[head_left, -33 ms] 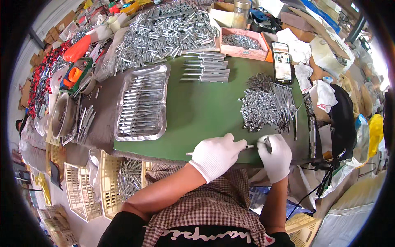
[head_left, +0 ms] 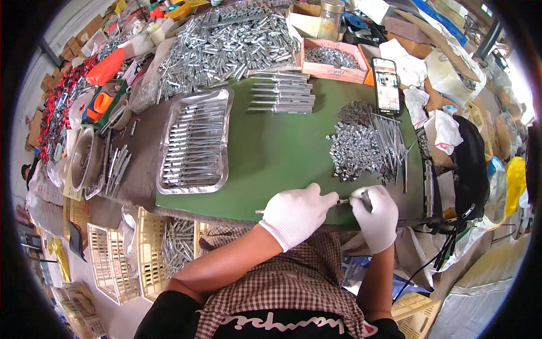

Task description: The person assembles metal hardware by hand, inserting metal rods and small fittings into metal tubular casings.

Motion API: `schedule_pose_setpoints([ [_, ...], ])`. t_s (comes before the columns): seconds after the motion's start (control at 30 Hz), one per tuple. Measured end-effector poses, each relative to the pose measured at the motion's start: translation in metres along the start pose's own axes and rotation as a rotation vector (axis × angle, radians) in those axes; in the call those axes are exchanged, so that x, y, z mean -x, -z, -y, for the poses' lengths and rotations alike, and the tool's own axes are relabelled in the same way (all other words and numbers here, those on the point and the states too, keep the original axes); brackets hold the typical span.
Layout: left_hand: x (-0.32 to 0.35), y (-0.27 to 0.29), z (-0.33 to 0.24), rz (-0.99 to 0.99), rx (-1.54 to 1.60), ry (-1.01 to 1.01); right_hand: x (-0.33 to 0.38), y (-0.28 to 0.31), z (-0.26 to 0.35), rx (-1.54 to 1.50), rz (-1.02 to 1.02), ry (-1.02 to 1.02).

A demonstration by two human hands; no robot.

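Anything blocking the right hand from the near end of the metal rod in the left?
Nothing visible. The right hand is right beside the rod's end, poking from the left hand; contact is unclear. The pile of small parts lies farther up the mat, out of the way.

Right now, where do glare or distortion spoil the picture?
Head view: metal tray glints; head view, upper right: light washes out the background; head view, rim: fisheye bends straight edges, corners go black; head view, lower middle: metal rod shows, but too small for fine detail.
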State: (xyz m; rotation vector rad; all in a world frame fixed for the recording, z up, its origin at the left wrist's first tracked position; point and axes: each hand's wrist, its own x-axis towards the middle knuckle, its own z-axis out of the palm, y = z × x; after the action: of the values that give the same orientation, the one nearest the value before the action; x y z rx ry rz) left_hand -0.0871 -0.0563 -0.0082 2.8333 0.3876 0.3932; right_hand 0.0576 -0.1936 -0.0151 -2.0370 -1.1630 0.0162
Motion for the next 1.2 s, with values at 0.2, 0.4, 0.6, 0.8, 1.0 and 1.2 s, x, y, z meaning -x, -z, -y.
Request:
schedule_pose_setpoints([
  [0.2,0.000,0.002,-0.001,0.009,0.011,-0.001,0.005,-0.006,0.015,-0.042,0.067,-0.003],
  [0.4,-0.001,0.000,0.000,0.036,0.022,0.002,0.004,-0.011,0.011,0.038,0.086,0.033],
  [0.6,0.003,-0.001,0.003,-0.023,-0.021,-0.073,0.005,-0.013,0.011,0.057,0.079,0.020],
  [0.8,0.002,0.002,0.003,0.010,-0.082,-0.102,-0.007,-0.012,0.011,-0.178,0.032,0.094],
  [1.0,0.000,0.002,0.001,0.084,-0.104,-0.102,-0.020,-0.047,0.019,-1.520,-0.214,-0.282],
  [1.2,-0.001,-0.001,0.003,0.073,-0.101,-0.117,-0.019,-0.052,0.019,-1.486,-0.296,-0.205],
])
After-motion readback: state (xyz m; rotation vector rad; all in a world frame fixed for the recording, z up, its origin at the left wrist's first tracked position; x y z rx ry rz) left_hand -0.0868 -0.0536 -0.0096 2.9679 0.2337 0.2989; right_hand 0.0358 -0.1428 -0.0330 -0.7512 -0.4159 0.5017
